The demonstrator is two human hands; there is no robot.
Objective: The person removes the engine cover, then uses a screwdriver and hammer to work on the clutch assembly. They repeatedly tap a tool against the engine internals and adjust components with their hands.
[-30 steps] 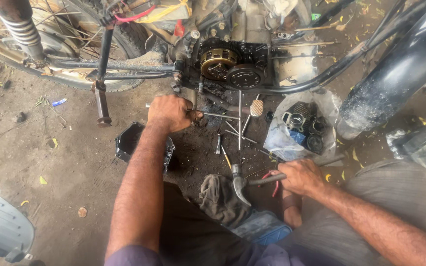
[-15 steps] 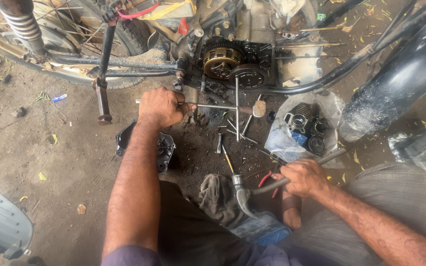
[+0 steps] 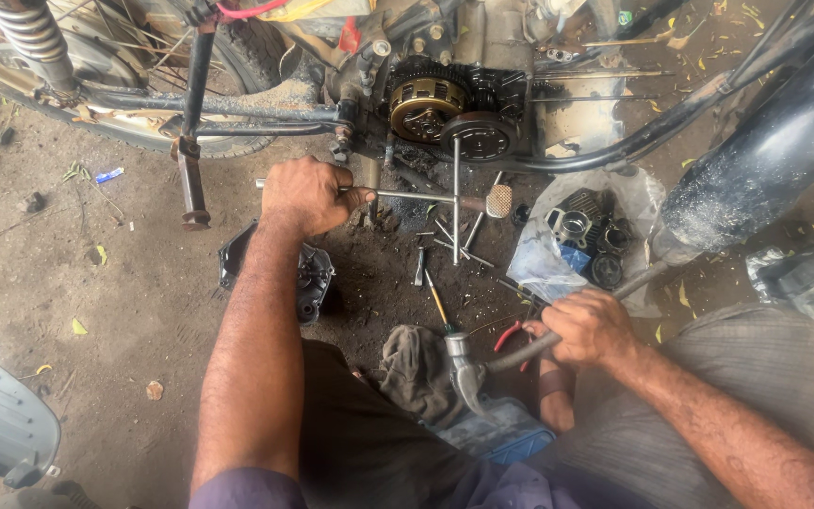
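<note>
Gripping a thin metal rod [image 3: 407, 196] in a closed fist, the left hand [image 3: 308, 193] holds it level, pointing toward the engine's exposed brass-coloured clutch [image 3: 426, 106]. The rod is grey and greasy, ending near a small pale block [image 3: 498, 200]. The right hand [image 3: 591, 325] clenches the handle of a steel hammer [image 3: 466, 369], head low over a dirty rag [image 3: 416, 372]. Loose tools [image 3: 449, 247] lie on the oily ground [image 3: 124, 311].
</note>
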